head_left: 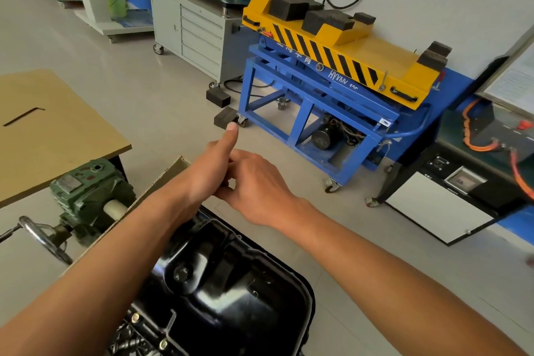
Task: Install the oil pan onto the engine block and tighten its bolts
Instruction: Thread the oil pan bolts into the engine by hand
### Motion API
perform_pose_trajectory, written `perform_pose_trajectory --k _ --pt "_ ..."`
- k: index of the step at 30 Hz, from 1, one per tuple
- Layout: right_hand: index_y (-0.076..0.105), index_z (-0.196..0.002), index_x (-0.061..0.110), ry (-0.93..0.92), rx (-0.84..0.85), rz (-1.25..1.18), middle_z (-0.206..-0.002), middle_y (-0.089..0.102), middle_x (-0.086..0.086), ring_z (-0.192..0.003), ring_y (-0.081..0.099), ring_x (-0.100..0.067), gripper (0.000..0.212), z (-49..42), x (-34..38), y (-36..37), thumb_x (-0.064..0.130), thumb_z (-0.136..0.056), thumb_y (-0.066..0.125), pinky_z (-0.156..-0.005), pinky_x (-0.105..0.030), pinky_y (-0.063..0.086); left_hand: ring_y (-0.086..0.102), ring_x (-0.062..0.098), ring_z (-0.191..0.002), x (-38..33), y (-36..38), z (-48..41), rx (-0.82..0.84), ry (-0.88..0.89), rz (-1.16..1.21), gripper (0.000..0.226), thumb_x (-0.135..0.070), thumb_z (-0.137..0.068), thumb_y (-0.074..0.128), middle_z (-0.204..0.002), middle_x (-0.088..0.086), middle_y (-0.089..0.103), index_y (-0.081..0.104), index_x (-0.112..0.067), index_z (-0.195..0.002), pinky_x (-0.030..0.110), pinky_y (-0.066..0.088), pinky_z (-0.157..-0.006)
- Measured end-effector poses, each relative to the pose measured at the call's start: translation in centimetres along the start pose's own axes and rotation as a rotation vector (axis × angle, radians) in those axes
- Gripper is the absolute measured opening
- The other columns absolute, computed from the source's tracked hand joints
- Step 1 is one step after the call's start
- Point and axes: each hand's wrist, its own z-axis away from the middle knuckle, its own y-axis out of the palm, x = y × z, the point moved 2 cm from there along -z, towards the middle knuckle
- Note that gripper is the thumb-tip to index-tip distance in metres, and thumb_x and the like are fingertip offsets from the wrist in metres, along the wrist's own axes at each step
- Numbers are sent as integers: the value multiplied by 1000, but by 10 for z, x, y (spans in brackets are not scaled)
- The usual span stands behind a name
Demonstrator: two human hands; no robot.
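The black oil pan (231, 292) lies on the engine block (130, 341) at the bottom centre, its flange carrying two visible bolts (135, 317) on the near left side. My two hands meet in the air above the pan's far end. My left hand (208, 170) has its thumb pointing up, and its fingers are hidden behind the palm. My right hand (257, 185) curls its fingers toward the left hand and pinches a small dark part (224, 183) between the two hands; what the part is cannot be made out.
A cardboard sheet (161, 182) leans along the pan's left. The stand's green gearbox (89, 191) and hand wheel (43, 237) sit at left. A hex key (23, 117) lies on the brown table (72, 139). A blue and yellow lift cart (332, 81) stands beyond.
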Motion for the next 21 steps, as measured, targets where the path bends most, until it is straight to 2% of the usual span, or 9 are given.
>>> perform_pose_trajectory --k 2,5,7,9,11,13,16,18,21 --pt "73 -101 22 1 9 -26 -103 65 3 -86 64 -19 17 0 -4 3 34 -92 66 -69 -43 55 56 6 -110 3 0 -1 13 0 -4 88 -85 -86 26 -123 -13 56 42 -24 -147 32 36 -97" --pt "70 -89 29 20 19 -150 -85 59 21 -74 59 -4 5 0 -11 5 33 -87 71 -63 -31 51 64 18 -92 7 -1 -2 25 8 30 74 -75 -94 32 -100 2 68 67 -12 -111 35 46 -90" --pt "72 -85 30 26 -43 -229 -76 55 20 -67 53 0 3 0 -18 3 29 -85 75 -60 -20 40 65 21 -85 10 -2 0 41 2 111 71 -65 -100 35 -94 11 68 70 -3 -108 36 51 -84" --pt "77 -91 24 55 -162 -305 -76 55 13 -63 50 -1 8 -1 -25 -1 26 -83 77 -59 -16 35 71 19 -80 13 -5 3 31 -54 206 62 -56 -103 38 -90 10 68 71 -4 -101 34 55 -79" --pt "79 -96 19 69 -271 -376 -77 55 10 -58 46 -7 15 -1 -29 -5 24 -82 79 -54 -21 37 75 25 -82 17 -9 6 29 -98 279 52 -45 -106 39 -85 10 73 71 -5 -99 31 57 -70" --pt "78 -101 15 68 -301 -406 -76 53 10 -57 43 -15 20 -2 -28 -7 22 -82 80 -53 -28 40 76 29 -87 18 -10 7 42 -103 326 44 -37 -107 41 -84 14 75 69 -4 -97 29 59 -65" --pt "77 -103 9 48 -301 -423 -77 53 7 -60 47 -2 21 0 -28 -6 15 -83 79 -55 -14 36 76 29 -84 15 -9 8 35 -76 391 38 -31 -106 46 -80 13 73 70 -2 -99 26 60 -58" --pt "77 -103 7 32 -310 -421 -78 55 2 -61 48 0 20 1 -29 -7 12 -83 78 -56 -12 35 76 27 -78 13 -8 8 12 -46 396 35 -30 -105 48 -74 9 71 69 -3 -96 25 59 -55" --pt "77 -104 9 22 -358 -450 -82 61 -3 -57 41 -17 22 1 -29 -6 10 -83 78 -54 -31 41 76 26 -74 13 -4 7 -25 -10 406 37 -30 -105 49 -72 9 71 71 -5 -90 25 59 -55"
